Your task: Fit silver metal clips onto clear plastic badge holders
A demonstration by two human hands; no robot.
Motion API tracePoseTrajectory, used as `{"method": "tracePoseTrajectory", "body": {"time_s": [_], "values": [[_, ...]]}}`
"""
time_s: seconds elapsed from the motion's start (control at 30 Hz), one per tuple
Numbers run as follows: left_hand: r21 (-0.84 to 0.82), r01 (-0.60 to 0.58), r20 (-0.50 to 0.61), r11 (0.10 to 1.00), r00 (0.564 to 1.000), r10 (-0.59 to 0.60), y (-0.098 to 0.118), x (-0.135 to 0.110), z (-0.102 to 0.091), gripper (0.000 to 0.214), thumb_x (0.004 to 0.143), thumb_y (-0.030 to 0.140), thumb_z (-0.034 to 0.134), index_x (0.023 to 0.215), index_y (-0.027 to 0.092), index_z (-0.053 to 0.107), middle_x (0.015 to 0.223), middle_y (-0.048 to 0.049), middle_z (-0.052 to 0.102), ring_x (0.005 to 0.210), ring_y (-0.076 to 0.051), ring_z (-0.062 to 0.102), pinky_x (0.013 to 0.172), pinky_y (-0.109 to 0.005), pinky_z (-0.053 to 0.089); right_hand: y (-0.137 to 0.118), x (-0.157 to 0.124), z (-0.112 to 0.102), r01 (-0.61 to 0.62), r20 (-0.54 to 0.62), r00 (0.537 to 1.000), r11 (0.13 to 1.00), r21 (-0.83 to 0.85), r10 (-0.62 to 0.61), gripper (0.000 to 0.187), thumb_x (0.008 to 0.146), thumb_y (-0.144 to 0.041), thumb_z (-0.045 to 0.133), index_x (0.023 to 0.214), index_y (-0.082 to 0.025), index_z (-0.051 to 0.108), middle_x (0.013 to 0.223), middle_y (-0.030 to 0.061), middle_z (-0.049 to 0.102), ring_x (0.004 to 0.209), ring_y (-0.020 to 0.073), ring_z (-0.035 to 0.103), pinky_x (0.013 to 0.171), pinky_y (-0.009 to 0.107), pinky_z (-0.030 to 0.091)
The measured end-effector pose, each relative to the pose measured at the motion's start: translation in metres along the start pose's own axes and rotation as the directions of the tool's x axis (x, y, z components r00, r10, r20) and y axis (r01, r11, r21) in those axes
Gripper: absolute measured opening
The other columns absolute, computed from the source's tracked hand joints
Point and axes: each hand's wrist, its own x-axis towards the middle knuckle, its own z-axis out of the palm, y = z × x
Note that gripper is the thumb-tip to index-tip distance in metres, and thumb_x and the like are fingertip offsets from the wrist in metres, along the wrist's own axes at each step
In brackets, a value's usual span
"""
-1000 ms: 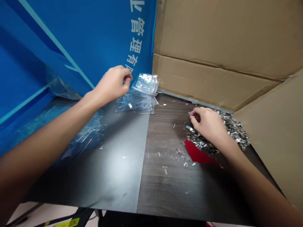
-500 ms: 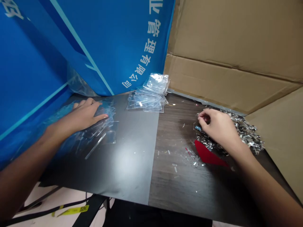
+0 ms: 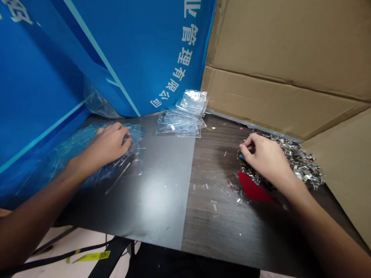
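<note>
In the head view, the tabletop (image 3: 156, 200) is bounded at the back left by a blue banner (image 3: 145, 50) with white characters and at the back right by a cardboard panel (image 3: 284, 42); a second cardboard panel (image 3: 344, 154) leans along the right side. The tabletop's near edge slopes down toward the right. Between the two arms lies a broad stretch of tabletop, dark grey on the left and wood-grained on the right, with only small scraps on it.

There are two groups of clear plastic sleeves: a loose pile (image 3: 78, 146) at the left and a fanned stack (image 3: 182, 119) at the back middle, both overlapping too much to count. One heap of metal clips (image 3: 304, 166) sits at the right, also beyond counting, with one red piece (image 3: 253, 189) just in front and tiny clear slivers (image 3: 239, 200) scattered beside it.

Two hands show. The left hand (image 3: 110, 142) is over the loose pile, fingers curled; whether it grips a sleeve cannot be told. The right hand (image 3: 265, 154) is at the heap's left edge, thumb and fingertips close together; whether they pinch anything is too small to tell.
</note>
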Motion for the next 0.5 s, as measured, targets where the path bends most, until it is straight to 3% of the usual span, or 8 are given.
{"method": "tracePoseTrajectory", "body": {"time_s": [0.17, 0.3, 0.37, 0.43, 0.5], "values": [[0.07, 0.058, -0.106, 0.996, 0.993, -0.05, 0.007, -0.008, -0.018, 0.05, 0.103, 0.03, 0.027, 0.116, 0.013, 0.073, 0.119, -0.0235, 0.074, 0.115, -0.045, 0.07, 0.092, -0.05, 0.047, -0.004, -0.001, -0.002, 0.022, -0.016, 1.0, 0.998, 0.054, -0.021, 0.015, 0.098, -0.026, 0.056, 0.096, -0.023, 0.071, 0.088, 0.0102, 0.082, 0.08, 0.029, 0.077, 0.074, 0.041, 0.053], [0.005, 0.124, -0.325, 0.992, 0.939, -0.115, 0.012, -0.028, -0.044, 0.056, 0.106, 0.038, 0.02, 0.122, 0.018, 0.07, 0.126, -0.0192, 0.073, 0.123, -0.044, 0.069, 0.091, -0.051, 0.05, -0.013, -0.001, -0.009, -0.019, -0.012, 1.0, 0.974, 0.225, 0.022, 0.022, 0.101, -0.029, 0.056, 0.099, -0.022, 0.077, 0.097, 0.0103, 0.085, 0.086, 0.0281, 0.078, 0.08, 0.041, 0.056], [-0.133, 0.088, -0.433, 0.987, 0.891, -0.137, 0.019, -0.039, -0.057, 0.052, 0.105, 0.045, 0.025, 0.117, 0.021, 0.07, 0.123, -0.0141, 0.075, 0.123, -0.042, 0.072, 0.097, -0.051, 0.054, -0.022, -0.002, -0.012, -0.057, 0.026, 0.998, 0.92, 0.387, 0.051, 0.023, 0.102, -0.032, 0.057, 0.1, -0.022, 0.078, 0.095, 0.0092, 0.084, 0.086, 0.0268, 0.076, 0.078, 0.039, 0.055], [-0.384, 0.014, -0.443, 0.923, 0.875, -0.198, 0.035, -0.048, -0.066, 0.039, 0.1, 0.048, 0.039, 0.105, 0.024, 0.069, 0.11, -0.0079, 0.079, 0.11, -0.036, 0.078, 0.096, -0.05, 0.058, -0.033, -0.005, -0.013, -0.083, 0.092, 0.995, 0.829, 0.554, 0.038, 0.023, 0.102, -0.033, 0.057, 0.099, -0.022, 0.076, 0.093, 0.0086, 0.082, 0.086, 0.0255, 0.074, 0.077, 0.037, 0.055], [-0.719, -0.055, -0.311, 0.693, 0.917, -0.249, 0.061, -0.051, -0.067, 0.022, 0.093, 0.046, 0.054, 0.092, 0.026, 0.064, 0.095, -0.0036, 0.079, 0.091, -0.03, 0.081, 0.085, -0.047, 0.064, -0.046, -0.012, -0.012, -0.112, 0.164, 0.986, 0.721, 0.684, -0.002, 0.02, 0.102, -0.031, 0.054, 0.094, -0.022, 0.07, 0.088, 0.0068, 0.077, 0.083, 0.0229, 0.07, 0.077, 0.035, 0.054]]}}
